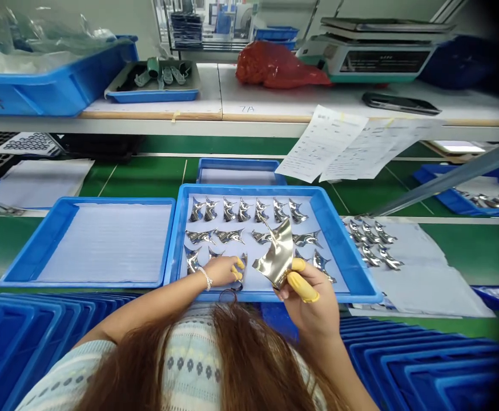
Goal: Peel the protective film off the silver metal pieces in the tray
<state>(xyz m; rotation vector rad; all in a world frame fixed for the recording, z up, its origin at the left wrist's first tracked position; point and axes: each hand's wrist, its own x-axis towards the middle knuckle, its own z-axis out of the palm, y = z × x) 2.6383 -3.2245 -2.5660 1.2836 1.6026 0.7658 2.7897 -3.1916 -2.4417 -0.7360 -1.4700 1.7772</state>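
Observation:
My right hand [312, 299], with yellow finger cots, is closed on a shiny curved metal part [277, 254] held up over the blue tray [337, 228]. That tray holds several similar polished metal parts [243, 210] laid in rows on a white liner. My left hand [224, 269], also in yellow cots, reaches into the tray's near left corner and pinches another metal part [243, 268] there. Long brown hair hangs in the foreground below both hands.
A blue tray with only a white liner [39, 251] sits to the left. More metal parts [371, 242] lie on white foam at the right. Stacked blue trays [425, 365] line the near edge. A raised shelf carries a scale [373, 54], a red bag [277, 65] and papers [343, 142].

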